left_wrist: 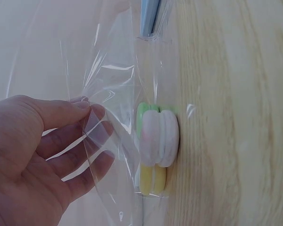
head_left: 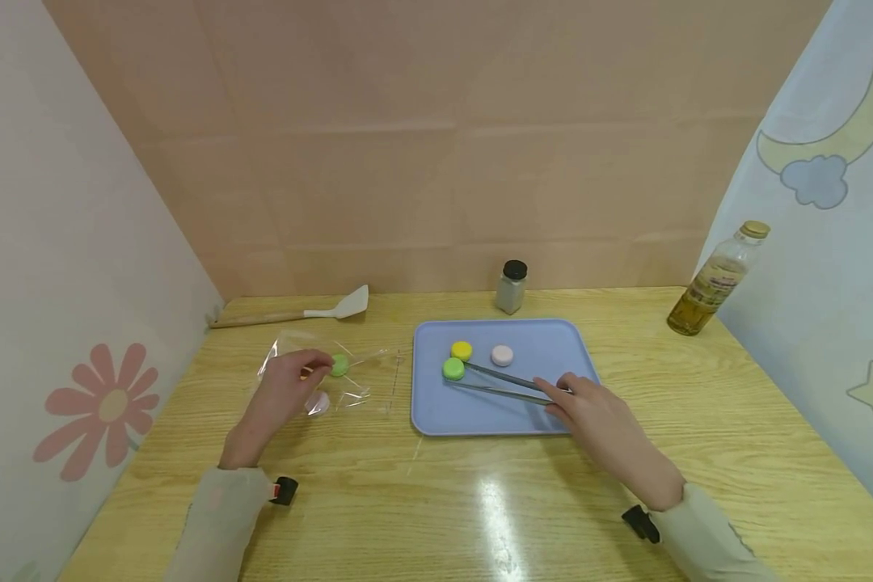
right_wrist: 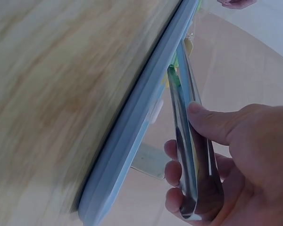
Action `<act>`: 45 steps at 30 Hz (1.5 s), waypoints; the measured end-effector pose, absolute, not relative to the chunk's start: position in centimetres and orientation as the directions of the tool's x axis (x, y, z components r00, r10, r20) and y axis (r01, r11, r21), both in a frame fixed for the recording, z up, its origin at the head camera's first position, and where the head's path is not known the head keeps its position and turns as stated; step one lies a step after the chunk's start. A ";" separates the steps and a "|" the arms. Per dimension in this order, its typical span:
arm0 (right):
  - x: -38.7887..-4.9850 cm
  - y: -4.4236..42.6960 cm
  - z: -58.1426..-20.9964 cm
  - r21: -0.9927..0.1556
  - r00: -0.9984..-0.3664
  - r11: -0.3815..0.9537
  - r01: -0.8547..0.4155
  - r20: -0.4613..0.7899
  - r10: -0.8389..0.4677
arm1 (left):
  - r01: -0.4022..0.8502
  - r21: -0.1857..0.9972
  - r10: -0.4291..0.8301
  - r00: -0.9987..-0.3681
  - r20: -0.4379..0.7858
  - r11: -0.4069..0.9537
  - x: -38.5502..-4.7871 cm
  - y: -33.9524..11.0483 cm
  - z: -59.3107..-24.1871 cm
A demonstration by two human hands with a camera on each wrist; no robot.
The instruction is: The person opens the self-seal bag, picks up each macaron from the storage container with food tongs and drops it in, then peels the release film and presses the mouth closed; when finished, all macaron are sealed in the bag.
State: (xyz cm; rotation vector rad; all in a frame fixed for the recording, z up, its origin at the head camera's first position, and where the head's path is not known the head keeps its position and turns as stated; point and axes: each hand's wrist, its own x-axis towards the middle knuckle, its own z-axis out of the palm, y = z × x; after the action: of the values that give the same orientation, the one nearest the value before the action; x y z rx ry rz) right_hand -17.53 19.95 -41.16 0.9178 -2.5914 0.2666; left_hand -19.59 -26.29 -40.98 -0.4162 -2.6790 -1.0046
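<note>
My left hand (head_left: 284, 388) pinches the edge of a clear plastic bag (left_wrist: 118, 70) and lifts its upper layer. In the bag lie a green macaron (head_left: 340, 364), a pale pink macaron (left_wrist: 159, 138) and a yellow macaron (left_wrist: 152, 180). With thumb and fingers, my right hand (head_left: 600, 424) grips metal tongs (right_wrist: 191, 155) over the blue tray (head_left: 436, 416). The tips of the tongs reach a green macaron (head_left: 453, 369) on that tray; whether they squeeze it I cannot tell. Close by lie a yellow macaron (head_left: 461, 351) and a pale pink macaron (head_left: 503, 355).
Behind the bag lies a white spatula (head_left: 349, 304) with a wooden handle. A black-capped jar (head_left: 512, 288) stands behind the tray. An oil bottle (head_left: 713, 283) stands at the far right, near the side wall. A backdrop closes off the wooden table's (head_left: 378, 501) rear edge.
</note>
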 end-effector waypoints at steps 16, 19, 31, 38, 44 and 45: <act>-17.6 19.8 -41.1 -0.054 -0.676 0.743 -0.668 0.461 -0.575 | 0.341 0.611 0.171 -0.932 0.320 0.714 -19.5 -26.2 -40.9; -17.5 19.7 -41.0 -0.050 -0.666 0.737 -0.674 0.471 -0.578 | 0.346 0.609 0.173 -0.930 0.325 0.714 -19.4 -26.2 -41.0; -17.0 17.6 -40.2 -0.070 -0.659 0.712 -0.698 0.451 -0.602 | 0.363 0.602 0.184 -0.922 0.340 0.711 -19.4 -26.1 -41.0; -17.6 14.9 -40.3 -0.003 -0.600 0.674 -0.739 0.457 -0.656 | 0.353 0.607 0.179 -0.927 0.329 0.713 -19.5 -26.2 -41.0; -18.2 12.5 -40.1 0.055 -0.582 0.661 -0.748 0.424 -0.694 | 0.348 0.609 0.174 -0.929 0.327 0.712 -19.5 -26.2 -40.8; -18.4 12.1 -40.1 0.061 -0.579 0.659 -0.749 0.422 -0.698 | 0.349 0.608 0.174 -0.928 0.329 0.714 -19.4 -26.2 -40.8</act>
State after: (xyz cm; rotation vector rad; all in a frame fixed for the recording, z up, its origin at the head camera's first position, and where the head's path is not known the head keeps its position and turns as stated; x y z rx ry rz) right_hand -18.35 12.07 -40.12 1.1350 -2.4657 0.1724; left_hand -19.45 -26.18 -40.76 -0.4150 -2.6730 -1.0217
